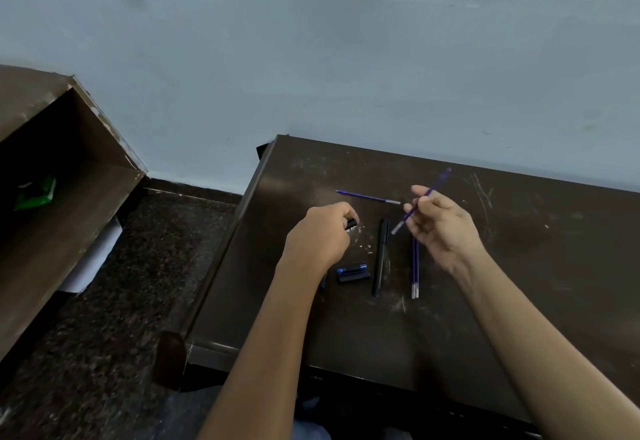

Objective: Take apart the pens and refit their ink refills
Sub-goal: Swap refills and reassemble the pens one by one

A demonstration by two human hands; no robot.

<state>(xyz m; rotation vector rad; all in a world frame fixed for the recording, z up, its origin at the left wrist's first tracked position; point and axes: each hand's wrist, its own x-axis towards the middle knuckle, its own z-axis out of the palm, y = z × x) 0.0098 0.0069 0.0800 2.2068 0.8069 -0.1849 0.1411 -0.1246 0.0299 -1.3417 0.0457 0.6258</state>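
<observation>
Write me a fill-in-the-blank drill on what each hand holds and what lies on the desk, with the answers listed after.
1. The right hand holds a blue ink refill in its ____.
2. Near the right wrist, ____ refills lie side by side on the dark desk.
3. The left hand is closed around a ____ pen part.
4. The single refill near the desk's far edge lies ____ both hands.

Missing words: fingers; two; black; beyond
</observation>
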